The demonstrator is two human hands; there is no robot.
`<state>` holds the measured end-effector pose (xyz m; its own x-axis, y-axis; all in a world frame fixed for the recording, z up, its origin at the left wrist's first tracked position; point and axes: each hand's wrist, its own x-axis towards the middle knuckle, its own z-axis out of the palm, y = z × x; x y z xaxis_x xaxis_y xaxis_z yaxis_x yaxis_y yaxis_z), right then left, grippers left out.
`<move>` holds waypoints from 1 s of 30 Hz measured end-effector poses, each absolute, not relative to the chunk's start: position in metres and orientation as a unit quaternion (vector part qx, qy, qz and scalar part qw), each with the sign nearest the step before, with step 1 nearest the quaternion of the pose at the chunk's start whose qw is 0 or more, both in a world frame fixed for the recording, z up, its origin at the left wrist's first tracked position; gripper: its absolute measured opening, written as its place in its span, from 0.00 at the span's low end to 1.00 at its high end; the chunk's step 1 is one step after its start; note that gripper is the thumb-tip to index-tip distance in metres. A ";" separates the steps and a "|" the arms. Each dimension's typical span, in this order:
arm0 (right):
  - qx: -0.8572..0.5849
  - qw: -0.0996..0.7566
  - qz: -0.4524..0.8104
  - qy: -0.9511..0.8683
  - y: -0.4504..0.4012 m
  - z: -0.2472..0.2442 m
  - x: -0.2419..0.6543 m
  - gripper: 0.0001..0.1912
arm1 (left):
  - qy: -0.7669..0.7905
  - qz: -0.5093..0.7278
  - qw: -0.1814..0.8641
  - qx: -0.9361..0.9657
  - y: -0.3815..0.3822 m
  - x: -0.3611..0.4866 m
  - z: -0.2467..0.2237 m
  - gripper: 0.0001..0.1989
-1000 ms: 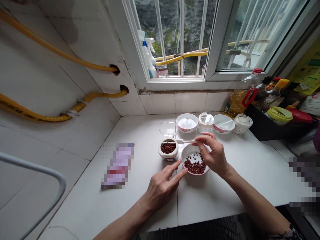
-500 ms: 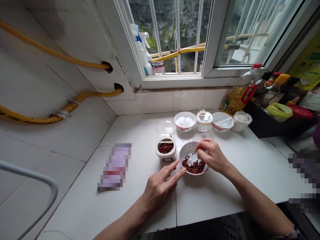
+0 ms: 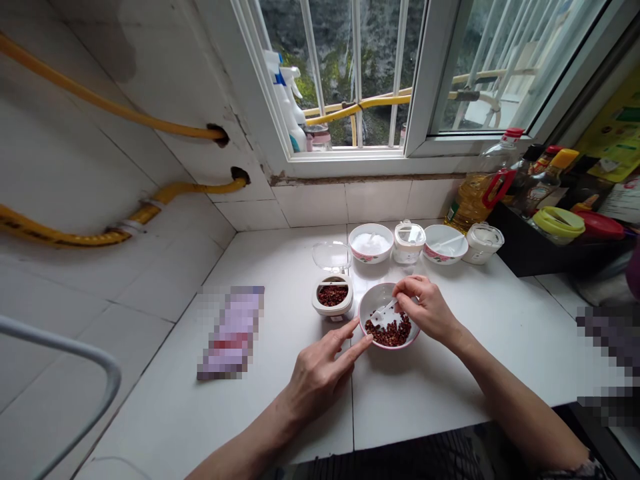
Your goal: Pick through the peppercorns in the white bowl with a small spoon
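My right hand (image 3: 424, 308) pinches the handle of a small white spoon (image 3: 384, 312), its scoop inside a white bowl (image 3: 369, 297) with a pink rim. Dark reddish-brown peppercorns (image 3: 390, 333), probably Sichuan pepper, lie in the bottom of that bowl. On the bowl's near left side, my left hand (image 3: 327, 360) has its fingers stretched out and apart, two fingertips touching the rim. Just left of the bowl stands a cream seasoning jar (image 3: 332, 309) with its clear lid (image 3: 333, 255) flipped up, filled with similar peppercorns.
Behind are a flowered bowl of white grains (image 3: 371, 244), a lidded jar (image 3: 409, 241), another bowl (image 3: 445, 244) with a spoon, and a second jar (image 3: 484, 243). An oil bottle (image 3: 473, 193) and a black rack (image 3: 520, 247) stand right. A blurred purple packet (image 3: 233, 333) lies left.
The spoon's scoop has shifted slightly up and left inside the bowl and shows more plainly above the peppercorns. My left hand stays at the rim.
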<state>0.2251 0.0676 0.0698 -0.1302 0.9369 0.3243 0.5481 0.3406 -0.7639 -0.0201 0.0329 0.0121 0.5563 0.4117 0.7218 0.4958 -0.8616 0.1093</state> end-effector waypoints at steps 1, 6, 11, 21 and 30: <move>-0.513 0.398 0.236 -0.723 0.067 0.068 0.223 0.09 | -0.258 -0.394 0.052 -0.880 0.033 -0.020 0.012 0.20; -0.512 0.409 0.332 -0.678 0.066 0.068 0.222 0.07 | -0.258 -0.391 0.048 -0.882 0.033 -0.020 0.012 0.21; -0.530 0.427 0.424 -0.598 0.066 0.074 0.227 0.04 | -0.257 -0.395 0.050 -0.880 0.034 -0.020 0.012 0.20; -0.537 0.417 0.329 -0.655 0.066 0.073 0.229 0.06 | -0.259 -0.394 0.049 -0.881 0.033 -0.020 0.012 0.19; -0.513 0.394 0.304 -0.699 0.064 0.067 0.223 0.08 | -0.258 -0.392 0.043 -0.882 0.032 -0.021 0.011 0.20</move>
<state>0.2229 0.0638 0.0670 -0.1622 0.9575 0.2386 0.4774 0.2877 -0.8303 -0.0210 0.0325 0.0112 0.5593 0.4222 0.7134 0.4897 -0.8627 0.1266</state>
